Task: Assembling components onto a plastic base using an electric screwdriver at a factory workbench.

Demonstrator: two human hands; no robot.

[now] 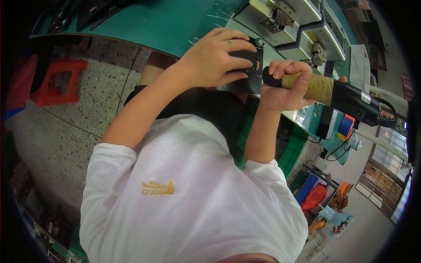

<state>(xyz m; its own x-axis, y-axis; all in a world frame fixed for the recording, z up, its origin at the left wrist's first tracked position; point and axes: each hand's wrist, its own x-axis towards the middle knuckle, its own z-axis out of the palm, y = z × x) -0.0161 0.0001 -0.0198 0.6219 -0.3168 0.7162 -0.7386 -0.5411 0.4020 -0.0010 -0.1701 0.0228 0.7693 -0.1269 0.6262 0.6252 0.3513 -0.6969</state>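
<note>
Tool (324, 90), black, cylindrical, tan-wrapped

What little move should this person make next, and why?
Probably line the beige-gripped tool up with the black panel while holding the panel steady: the left hand lies over it, fingers spread, and the right hand grips the tool, its end close to the panel's edge. Whether they touch is unclear.

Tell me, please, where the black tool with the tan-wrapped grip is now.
In the head view, the black tool is right of centre, gripped in the right hand, its narrower end beside the black panel under the left hand's fingers.
</note>
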